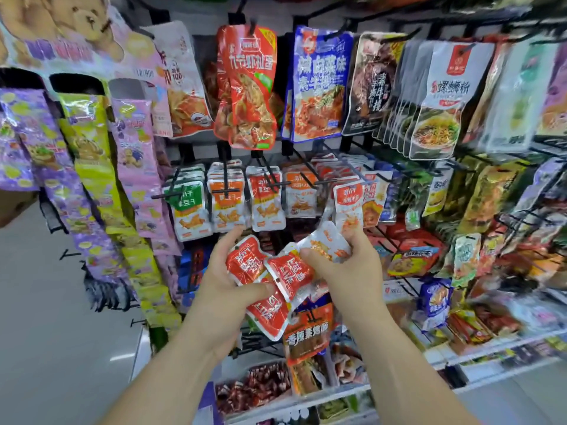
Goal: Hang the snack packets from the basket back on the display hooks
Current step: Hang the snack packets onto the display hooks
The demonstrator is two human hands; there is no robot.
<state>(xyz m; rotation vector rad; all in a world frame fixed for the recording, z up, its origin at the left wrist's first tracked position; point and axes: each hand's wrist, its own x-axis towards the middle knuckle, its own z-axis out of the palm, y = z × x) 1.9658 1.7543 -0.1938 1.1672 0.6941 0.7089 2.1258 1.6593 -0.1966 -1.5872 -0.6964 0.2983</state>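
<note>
My left hand grips a bunch of small red snack packets, fanned out and upside down, in front of the rack. My right hand pinches one white-and-orange packet just right of that bunch. Both hands sit below the row of display hooks that carry similar small white-and-orange packets. One such packet hangs directly above my right hand. The basket is out of view.
Larger snack bags hang on the upper hooks. Long purple, yellow and pink candy strips dangle at the left. More packets crowd the hooks at the right and a low shelf. Bare hooks jut out at lower left.
</note>
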